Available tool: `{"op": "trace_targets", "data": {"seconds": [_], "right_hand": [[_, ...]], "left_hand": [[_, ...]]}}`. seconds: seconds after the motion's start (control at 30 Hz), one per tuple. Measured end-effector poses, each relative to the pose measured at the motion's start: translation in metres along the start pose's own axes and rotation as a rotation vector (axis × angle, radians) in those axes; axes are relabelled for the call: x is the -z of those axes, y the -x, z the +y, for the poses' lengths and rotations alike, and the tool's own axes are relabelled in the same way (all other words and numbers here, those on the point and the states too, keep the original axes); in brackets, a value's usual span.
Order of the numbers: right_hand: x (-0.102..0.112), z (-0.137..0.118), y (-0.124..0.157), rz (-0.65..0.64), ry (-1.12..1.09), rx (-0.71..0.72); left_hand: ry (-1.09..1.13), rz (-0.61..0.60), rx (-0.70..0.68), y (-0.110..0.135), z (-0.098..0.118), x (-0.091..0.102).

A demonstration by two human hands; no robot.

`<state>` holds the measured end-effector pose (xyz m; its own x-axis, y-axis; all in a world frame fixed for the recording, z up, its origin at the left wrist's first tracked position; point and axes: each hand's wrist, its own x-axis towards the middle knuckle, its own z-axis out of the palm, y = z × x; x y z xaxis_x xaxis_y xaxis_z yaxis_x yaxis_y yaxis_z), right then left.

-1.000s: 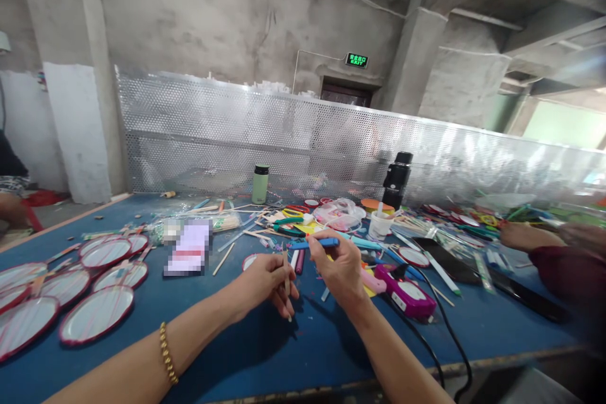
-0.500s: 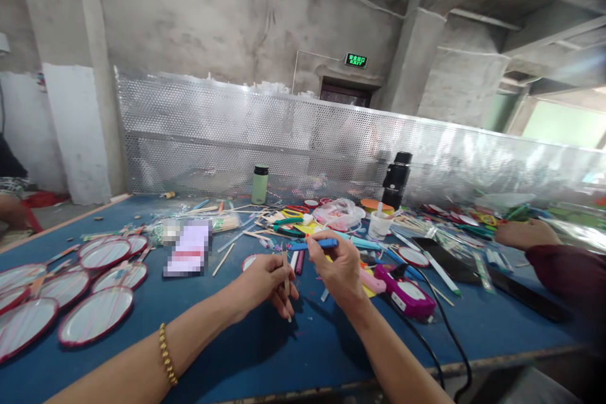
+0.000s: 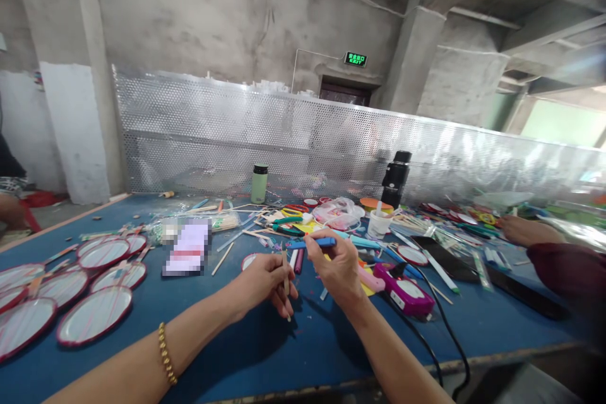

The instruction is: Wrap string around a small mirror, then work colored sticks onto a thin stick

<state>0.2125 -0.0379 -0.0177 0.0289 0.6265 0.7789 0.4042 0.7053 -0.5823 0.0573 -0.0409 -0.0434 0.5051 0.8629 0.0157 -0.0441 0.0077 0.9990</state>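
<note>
Grips a wooden stick in the left hand, fingers closed on it, nearly upright at the centre of the frame, just below the middle. Holds a blue tool in the right hand, just right of centre, fingers curled around it, with its end pointing left toward the upper end of the stick. Cannot tell touching from just apart there. Has both hands above a blue surface.

Farther back, right of centre, has a white cup standing upright with a pale handle sticking up out of it; cannot make out anything deeper inside. Just left of that, has a clear plastic container, perhaps a bag, with pink and red showing through. Behind, has a green tumbler left of centre and a black bottle right of centre, both upright and lidded, contents hidden. Left of centre, has a clear bag lying flat with pale sticks inside. At lower left of the frame, has red-rimmed discs, several overlapping.
</note>
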Motion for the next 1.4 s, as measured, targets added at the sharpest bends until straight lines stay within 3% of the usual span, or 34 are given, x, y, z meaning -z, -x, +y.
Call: {"op": "trace_targets", "data": {"seconds": [0.37, 0.53, 0.63, 0.73, 0.93, 1.0, 1.23, 1.4], "right_hand": [[0.000, 0.000, 0.000, -0.031, 0.014, 0.021], [0.007, 0.000, -0.002, 0.073, 0.035, 0.053], [0.014, 0.001, -0.006, 0.088, 0.154, 0.149], [0.021, 0.004, -0.008, -0.048, 0.332, 0.254], [0.023, 0.012, 0.007, -0.482, 0.972, 0.395], [0.022, 0.016, 0.013, -0.589, 1.095, 0.412], [0.014, 0.025, 0.019, -0.687, 1.127, 0.435], [0.019, 0.018, 0.002, -0.753, 1.093, 0.439]], "left_hand": [[0.006, 0.003, -0.006, 0.000, -0.001, 0.000], [0.009, 0.007, -0.036, -0.001, 0.001, 0.007], [0.004, 0.055, -0.073, -0.002, 0.004, 0.016], [-0.001, 0.082, -0.082, -0.002, 0.008, 0.022], [-0.042, 0.102, -0.081, -0.003, 0.008, 0.022], [-0.058, 0.105, -0.072, -0.003, 0.006, 0.021], [-0.094, 0.090, -0.060, 0.000, 0.005, 0.020], [-0.087, 0.032, -0.064, -0.001, 0.003, 0.019]]}}
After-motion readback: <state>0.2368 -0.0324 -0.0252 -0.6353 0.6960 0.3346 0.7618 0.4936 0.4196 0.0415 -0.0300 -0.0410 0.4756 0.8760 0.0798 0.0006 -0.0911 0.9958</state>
